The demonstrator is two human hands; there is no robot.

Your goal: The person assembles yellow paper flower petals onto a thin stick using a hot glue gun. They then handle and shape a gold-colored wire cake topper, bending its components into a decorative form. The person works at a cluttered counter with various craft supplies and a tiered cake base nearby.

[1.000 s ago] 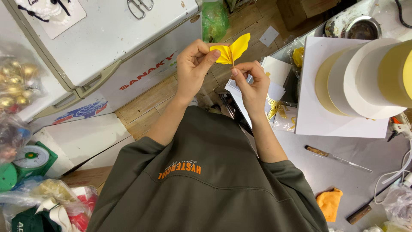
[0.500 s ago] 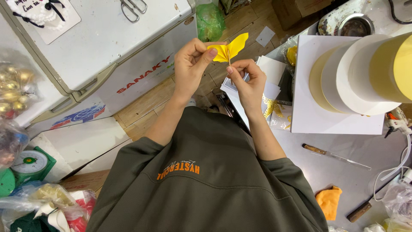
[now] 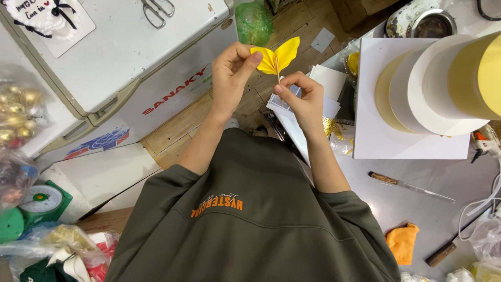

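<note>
Hands (image 3: 271, 86) pinching yellow paper butterfly (image 3: 276, 56) (both)

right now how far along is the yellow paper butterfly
Done: the yellow paper butterfly already has two spread wings. In hand: the left hand pinches one wing while the right hand grips its base. Left: it is not yet set down; the tall cake beside it shows no butterfly.

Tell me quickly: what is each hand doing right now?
Left hand: closed, pinching one wing of the yellow paper butterfly.
Right hand: closed, pinching the butterfly at its lower middle.
</note>
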